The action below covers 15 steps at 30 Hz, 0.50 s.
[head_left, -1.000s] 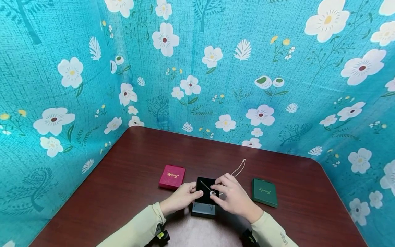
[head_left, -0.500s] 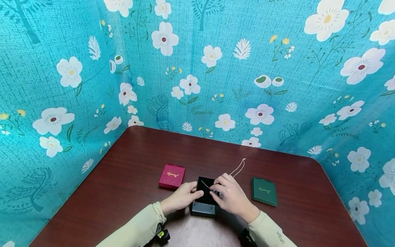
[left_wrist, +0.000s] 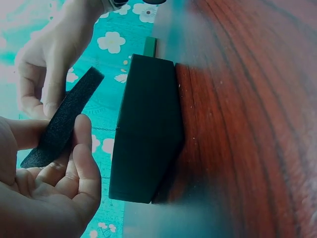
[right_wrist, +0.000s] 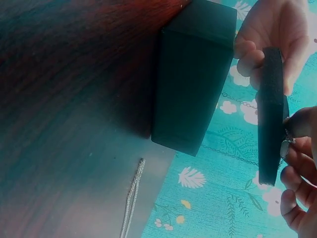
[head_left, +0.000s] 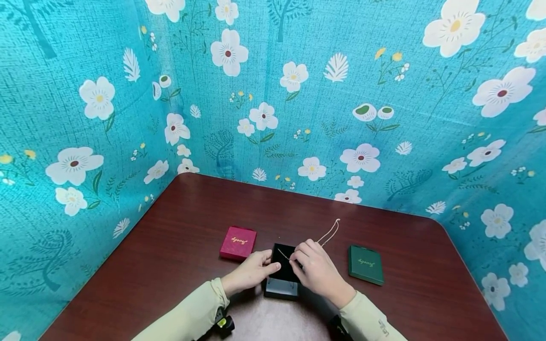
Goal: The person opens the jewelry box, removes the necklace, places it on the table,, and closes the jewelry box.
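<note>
My left hand (head_left: 252,271) grips a thin black foam insert (left_wrist: 64,121) by one edge, thumb on its face and fingers behind. The insert is held tilted over a black box (head_left: 281,289) on the table. My right hand (head_left: 322,274) pinches a small shiny pendant (right_wrist: 290,141) against the insert's face. In the head view the fingers hide the pendant, and a short slanting run of fine chain (head_left: 283,254) crosses the insert. Strands of thin chain (right_wrist: 233,154) pass behind the insert in the right wrist view.
A red jewelry box (head_left: 238,243) lies to the left and a green jewelry box (head_left: 365,265) to the right, both with gold lettering. Beyond my right hand, a looped rope-like chain (head_left: 331,232) lies on the dark wood table (head_left: 183,227). Floral cloth (head_left: 264,156) hangs behind.
My right fingers have closed in over the pendant, covering it in the head view, and the right hand has shifted slightly left. The left hand and insert stay nearly still.
</note>
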Available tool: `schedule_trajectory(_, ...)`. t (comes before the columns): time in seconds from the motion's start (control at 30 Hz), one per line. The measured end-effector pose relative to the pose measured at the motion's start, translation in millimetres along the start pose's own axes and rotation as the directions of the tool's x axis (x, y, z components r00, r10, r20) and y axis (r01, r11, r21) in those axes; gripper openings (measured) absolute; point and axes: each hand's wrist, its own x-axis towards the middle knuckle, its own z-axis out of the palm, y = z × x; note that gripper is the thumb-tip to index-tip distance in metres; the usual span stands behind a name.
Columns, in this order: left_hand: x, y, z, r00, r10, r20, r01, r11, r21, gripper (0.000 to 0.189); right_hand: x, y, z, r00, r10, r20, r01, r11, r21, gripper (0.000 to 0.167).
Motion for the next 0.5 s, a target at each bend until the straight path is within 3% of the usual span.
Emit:
schedule_trajectory(0.27,-0.4,-0.2,0.0,1.0,0.009,0.001,-0.009,1.0,0.002,0.016,0.6,-2.4,-1.3,0.999,-0.02,-0.031,0.018,0.998,-0.056,0.009)
schedule_trajectory(0.5,0.6,-1.6,0.3,1.0,0.018,0.002,-0.018,1.0,-0.016,0.017,2.1,-3.3,-0.1,0.999,-0.031,0.018,0.032,0.992,-0.118,0.009)
